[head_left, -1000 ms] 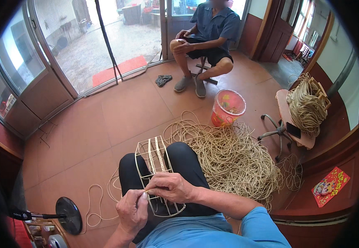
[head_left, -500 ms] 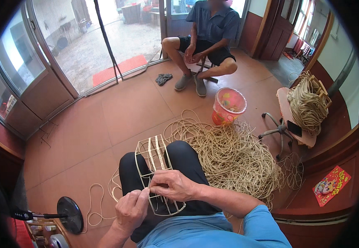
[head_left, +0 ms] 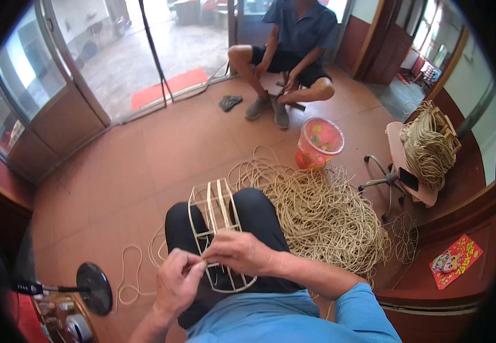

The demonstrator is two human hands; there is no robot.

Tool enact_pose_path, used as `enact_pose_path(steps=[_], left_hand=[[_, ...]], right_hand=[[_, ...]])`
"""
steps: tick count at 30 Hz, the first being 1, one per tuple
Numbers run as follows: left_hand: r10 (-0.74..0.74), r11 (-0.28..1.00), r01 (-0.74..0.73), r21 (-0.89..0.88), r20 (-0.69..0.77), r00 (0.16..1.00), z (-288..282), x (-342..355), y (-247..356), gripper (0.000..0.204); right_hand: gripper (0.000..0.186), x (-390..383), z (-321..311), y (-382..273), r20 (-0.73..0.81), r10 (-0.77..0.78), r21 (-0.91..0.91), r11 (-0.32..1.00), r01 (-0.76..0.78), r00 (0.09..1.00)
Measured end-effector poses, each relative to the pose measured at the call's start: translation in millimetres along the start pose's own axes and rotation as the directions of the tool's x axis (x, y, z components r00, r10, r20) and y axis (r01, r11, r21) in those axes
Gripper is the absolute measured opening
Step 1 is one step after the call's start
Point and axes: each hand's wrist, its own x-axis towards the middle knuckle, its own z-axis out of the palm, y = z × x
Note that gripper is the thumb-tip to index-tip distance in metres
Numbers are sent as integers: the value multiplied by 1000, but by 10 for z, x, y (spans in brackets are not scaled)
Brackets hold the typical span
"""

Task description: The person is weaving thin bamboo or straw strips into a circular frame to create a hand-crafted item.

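A pale openwork frame [head_left: 223, 214] of thin rods and crossbars lies across my thighs, between my dark-trousered legs [head_left: 256, 208]. At its lower left side my left hand [head_left: 178, 277] is closed, thumb and finger pinched at a spot on or beside the frame's rail. My right hand [head_left: 235, 251] reaches over the frame from the right, fingertips pressed together at the same spot, touching my left fingertips. What exactly sits between the fingertips is too small to make out.
A large tangle of cord [head_left: 328, 223], a pink bucket [head_left: 320, 146] and a seated person [head_left: 294, 34] are ahead. Right: a chair [head_left: 396, 171] with cord coils [head_left: 425, 146] and a phone [head_left: 408, 179]. Left: a black round stand base [head_left: 94, 288]. Beyond: a screened doorway and red mat [head_left: 168, 86].
The view has shifted slightly. My left fingers have curled more at the pinch point, with both hands still together. The other person's hands have moved down from the knee toward the feet.
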Motion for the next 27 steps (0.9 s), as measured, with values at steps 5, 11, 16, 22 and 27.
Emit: enact_pose_path(steps=[5,11,16,22,27], left_hand=[[87,981,-65,-183,116,989,-17,280,-119,14],[58,997,-52,-55,110,992,-61,266,53,16],[418,903,-405,142,-82,905,92,180,-105,21],[650,673,-549,495,-42,759,154,172,-167,23],[661,656,-574,491,-6,750,134,188,-178,22]], right_hand=[[8,16,-138,-35,-80,155,91,985,-148,985],[15,79,-208,-61,52,282,152,946,-287,958],[21,17,-160,-52,82,339,242,905,-349,937],[22,-6,-176,-71,87,383,265,881,-392,920],[19,23,-161,-78,67,365,197,907,-371,928]])
